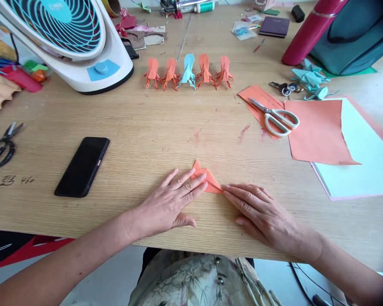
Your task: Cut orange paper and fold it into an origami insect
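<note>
Left hand [172, 199] and right hand [258, 210] lie flat, fingers pointing inward.

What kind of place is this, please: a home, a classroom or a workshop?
Probably a craft desk at home, though I cannot be sure. A row of folded paper figures stands on it, paper sheets lie by scissors, and the left hand and right hand touch an orange fold.

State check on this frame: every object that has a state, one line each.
left hand, flat, fingers pressing the folded orange paper
right hand, flat, fingertips at the paper's right tip
folded orange paper, partly folded, lying flat
phone, face up, screen dark
white-handled scissors, shut, lying on orange scrap
black scissors, blades slightly apart
paper figures, five, upright in a row
fan, running or not: cannot tell
</note>
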A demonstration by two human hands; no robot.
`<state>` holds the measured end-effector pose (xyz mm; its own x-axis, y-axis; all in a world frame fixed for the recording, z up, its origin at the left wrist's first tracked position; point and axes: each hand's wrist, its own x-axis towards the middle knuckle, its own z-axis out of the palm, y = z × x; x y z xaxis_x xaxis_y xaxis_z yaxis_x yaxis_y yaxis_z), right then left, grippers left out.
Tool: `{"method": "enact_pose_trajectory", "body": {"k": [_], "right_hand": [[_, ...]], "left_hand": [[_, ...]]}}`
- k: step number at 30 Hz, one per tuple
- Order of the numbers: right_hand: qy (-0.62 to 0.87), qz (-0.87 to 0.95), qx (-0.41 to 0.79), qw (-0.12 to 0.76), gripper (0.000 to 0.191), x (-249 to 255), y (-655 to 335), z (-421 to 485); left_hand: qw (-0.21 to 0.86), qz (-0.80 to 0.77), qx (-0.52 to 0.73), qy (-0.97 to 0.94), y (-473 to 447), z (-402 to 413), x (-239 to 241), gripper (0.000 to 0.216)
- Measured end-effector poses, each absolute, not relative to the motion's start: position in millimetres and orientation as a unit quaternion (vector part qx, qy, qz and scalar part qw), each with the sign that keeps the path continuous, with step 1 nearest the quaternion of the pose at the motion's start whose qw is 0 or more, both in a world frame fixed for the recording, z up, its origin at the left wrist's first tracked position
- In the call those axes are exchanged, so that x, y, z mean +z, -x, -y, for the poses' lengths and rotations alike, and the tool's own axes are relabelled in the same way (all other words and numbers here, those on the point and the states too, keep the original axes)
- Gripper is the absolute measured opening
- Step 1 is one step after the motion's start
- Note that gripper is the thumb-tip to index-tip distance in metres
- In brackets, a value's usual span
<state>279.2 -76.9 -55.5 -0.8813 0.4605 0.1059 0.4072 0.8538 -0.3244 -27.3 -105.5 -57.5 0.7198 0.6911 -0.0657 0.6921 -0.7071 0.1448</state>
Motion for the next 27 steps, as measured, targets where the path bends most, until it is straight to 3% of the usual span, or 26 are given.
{"method": "enact_pose_trajectory", "body": {"k": [8, 16, 22, 27], "right_hand": [[0.239, 0.961, 0.12, 0.069, 0.064, -56.4, -279.2, 77.1], [0.221, 0.973, 0.029, 0.063, 0.046, -51.8, -275.0, 78.5], [0.208, 0.976, 0.031, 0.053, 0.052, -51.2, -277.2, 78.7], [0.214, 0.974, 0.04, 0.054, 0.047, -51.4, -275.0, 78.5]], "left_hand": [[0.079, -0.383, 0.003, -0.921, 25.6, 106.5, -56.7, 0.088], [0.071, -0.384, 0.012, -0.921, 24.9, 106.9, -57.4, 0.087], [0.065, -0.381, 0.012, -0.922, 23.9, 106.3, -57.0, 0.087], [0.069, -0.379, 0.011, -0.923, 24.0, 106.5, -56.0, 0.085]]}}
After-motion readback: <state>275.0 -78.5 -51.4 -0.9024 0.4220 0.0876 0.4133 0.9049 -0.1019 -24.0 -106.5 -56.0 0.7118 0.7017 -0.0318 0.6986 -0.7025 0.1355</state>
